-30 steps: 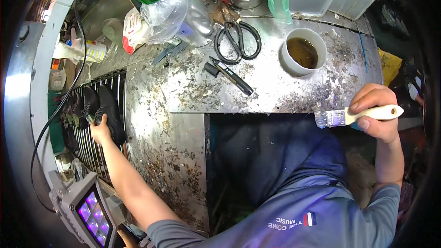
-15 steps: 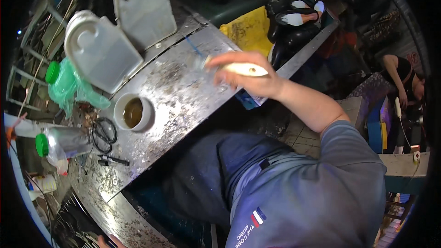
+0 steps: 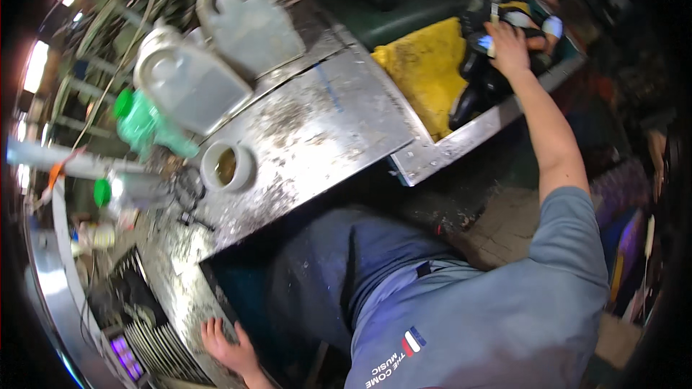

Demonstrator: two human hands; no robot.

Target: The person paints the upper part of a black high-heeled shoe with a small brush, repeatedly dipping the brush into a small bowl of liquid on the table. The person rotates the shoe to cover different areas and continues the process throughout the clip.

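My right hand [image 3: 510, 49] is stretched out to the upper right, over black shoes [image 3: 472, 94] lying beside a yellow cloth [image 3: 425, 72]. Its fingers are closed on a brush [image 3: 494, 16], whose pale handle shows past them; the bristles cannot be made out. White pieces show among the shoes under the hand. At the lower left, my left hand [image 3: 229, 346] rests by the bench edge with its fingers spread, holding nothing. On the bench [image 3: 346, 126] stands a white pot [image 3: 244, 167] with brownish liquid inside.
Two pale, translucent plastic containers [image 3: 194, 86] stand at the bench's back edge. Left of the pot are a green plastic bag [image 3: 148, 130], a clear bottle with a green cap [image 3: 103, 192] and scissors [image 3: 189, 186]. A ribbed dark unit with purple lights [image 3: 127, 356] sits lower left.
My right hand has moved from above the bench to the shoes at the upper right, carrying the brush. More of my left hand has come into view, and the whole view has shifted.
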